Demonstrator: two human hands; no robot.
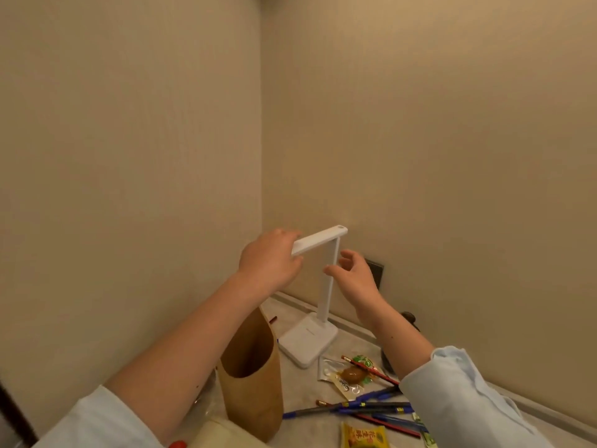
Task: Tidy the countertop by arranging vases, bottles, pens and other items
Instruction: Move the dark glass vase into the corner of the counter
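There's the left hand grasping the white desk lamp by its head tip; the right hand hovers beside the post, fingers loose, holding nothing. The lamp stands in the bench corner, pens nearby.

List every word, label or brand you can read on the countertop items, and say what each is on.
No text can be quoted reliably.
Yellow snack packet: large red Chinese characters, too blurred to read.
White desk lamp, base: faint grey wordmark, too small.
Clear snack packet: blue print, illegible.
Pens: barrel markings too small.
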